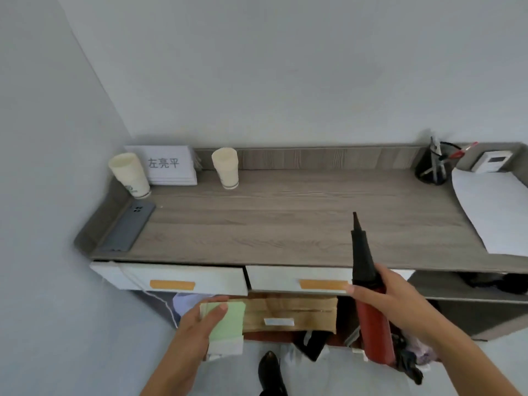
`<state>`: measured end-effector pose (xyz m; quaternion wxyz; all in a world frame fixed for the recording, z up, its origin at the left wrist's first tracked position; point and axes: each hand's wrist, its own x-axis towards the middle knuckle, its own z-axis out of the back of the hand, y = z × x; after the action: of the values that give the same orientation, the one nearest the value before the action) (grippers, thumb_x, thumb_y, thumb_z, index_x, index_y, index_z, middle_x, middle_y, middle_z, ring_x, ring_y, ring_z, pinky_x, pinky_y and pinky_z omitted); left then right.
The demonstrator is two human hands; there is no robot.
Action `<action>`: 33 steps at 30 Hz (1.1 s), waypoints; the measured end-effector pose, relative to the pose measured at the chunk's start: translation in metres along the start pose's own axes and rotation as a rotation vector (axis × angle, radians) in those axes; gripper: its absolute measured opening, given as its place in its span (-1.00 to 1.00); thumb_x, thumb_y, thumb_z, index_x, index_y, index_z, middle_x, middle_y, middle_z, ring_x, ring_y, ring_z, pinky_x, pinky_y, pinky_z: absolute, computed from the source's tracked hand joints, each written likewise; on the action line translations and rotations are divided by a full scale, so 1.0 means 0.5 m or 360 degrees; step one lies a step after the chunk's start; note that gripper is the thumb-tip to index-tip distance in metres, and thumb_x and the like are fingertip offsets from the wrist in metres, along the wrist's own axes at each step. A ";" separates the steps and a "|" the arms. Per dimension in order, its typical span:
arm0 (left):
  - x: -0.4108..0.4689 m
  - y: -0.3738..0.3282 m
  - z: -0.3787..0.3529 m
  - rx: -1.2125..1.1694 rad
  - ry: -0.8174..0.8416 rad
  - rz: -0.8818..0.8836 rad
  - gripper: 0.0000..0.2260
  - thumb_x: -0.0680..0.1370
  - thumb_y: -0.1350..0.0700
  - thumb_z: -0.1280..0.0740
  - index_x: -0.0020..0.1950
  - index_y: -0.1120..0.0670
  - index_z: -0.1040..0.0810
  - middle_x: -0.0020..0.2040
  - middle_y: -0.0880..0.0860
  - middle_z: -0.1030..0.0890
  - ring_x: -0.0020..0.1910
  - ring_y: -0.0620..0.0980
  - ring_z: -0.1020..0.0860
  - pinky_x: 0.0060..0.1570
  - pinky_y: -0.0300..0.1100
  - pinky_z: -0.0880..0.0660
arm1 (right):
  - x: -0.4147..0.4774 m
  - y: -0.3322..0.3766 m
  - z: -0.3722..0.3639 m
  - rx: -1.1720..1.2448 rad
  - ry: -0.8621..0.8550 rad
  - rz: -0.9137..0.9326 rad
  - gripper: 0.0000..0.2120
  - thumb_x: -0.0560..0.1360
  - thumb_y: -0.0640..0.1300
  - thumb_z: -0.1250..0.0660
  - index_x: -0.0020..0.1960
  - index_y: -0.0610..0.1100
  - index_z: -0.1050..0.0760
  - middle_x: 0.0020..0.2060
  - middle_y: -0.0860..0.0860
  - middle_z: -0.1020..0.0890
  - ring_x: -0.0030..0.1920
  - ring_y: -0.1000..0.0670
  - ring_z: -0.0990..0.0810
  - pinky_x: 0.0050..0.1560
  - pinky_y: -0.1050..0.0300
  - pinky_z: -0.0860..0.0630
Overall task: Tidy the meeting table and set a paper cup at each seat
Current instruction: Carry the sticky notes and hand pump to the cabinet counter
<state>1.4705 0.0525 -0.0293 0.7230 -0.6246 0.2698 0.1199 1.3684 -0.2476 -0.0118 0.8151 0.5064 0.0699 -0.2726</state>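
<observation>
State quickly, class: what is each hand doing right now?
Left hand: closed on a green pad.
Right hand: closed on a red and black pump, nozzle pointing up.

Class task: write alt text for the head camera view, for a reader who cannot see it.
Seen from above, a person's right hand holds a red and black hand pump and the left hand a green and white pack in front of a wooden desk. Two stacks of paper cups, a name card, a phone and a pen holder sit on it.
</observation>
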 end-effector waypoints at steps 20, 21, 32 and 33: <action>0.361 -0.244 -0.052 -0.0150 -0.0041 0.0289 -0.87 0.53 0.12 -0.37 0.04 0.06 -0.67 -0.03 0.25 -0.69 -0.12 0.17 -0.65 -0.14 -0.02 -0.56 | 0.678 0.327 0.045 -0.0265 -0.0546 0.0526 -0.52 0.34 0.04 -0.52 0.19 -0.07 -0.48 0.09 -0.01 -0.63 0.12 -0.06 -0.56 0.07 0.00 -0.49; 0.358 -0.243 -0.048 -0.0167 -0.0084 0.0290 -0.88 0.53 0.13 -0.38 0.01 0.07 -0.68 -0.03 0.26 -0.69 -0.12 0.18 -0.64 -0.09 0.03 -0.54 | 0.700 0.323 0.039 -0.0288 -0.0528 0.0550 -0.51 0.34 0.03 -0.52 0.20 -0.08 -0.48 0.11 -0.03 -0.62 0.14 -0.08 -0.55 0.06 0.02 -0.47; 0.371 -0.246 -0.138 -0.0459 -0.0221 0.0367 -0.82 0.50 0.16 -0.39 0.05 0.22 -0.63 -0.08 0.29 -0.70 -0.01 0.31 -0.64 0.07 0.21 -0.53 | 0.769 0.264 0.046 -0.0348 -0.0380 0.0597 -0.29 0.35 0.04 -0.52 0.41 -0.06 -0.33 0.27 -0.05 -0.50 0.30 -0.09 -0.45 0.21 -0.05 -0.45; 0.375 -0.252 -0.152 -0.0481 -0.0171 0.0381 -0.78 0.49 0.15 -0.40 0.07 0.23 -0.62 -0.04 0.33 -0.69 0.02 0.33 -0.63 0.07 0.25 -0.52 | 0.758 0.262 0.052 -0.0388 -0.0408 0.0590 -0.23 0.35 0.07 -0.51 0.46 -0.03 -0.26 0.31 -0.03 -0.46 0.33 -0.06 -0.42 0.24 -0.06 -0.44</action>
<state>1.6712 -0.0757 -0.0306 0.6150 -0.6822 0.2821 0.2771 1.7508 -0.3675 -0.0441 0.9083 0.3699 -0.0957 -0.1701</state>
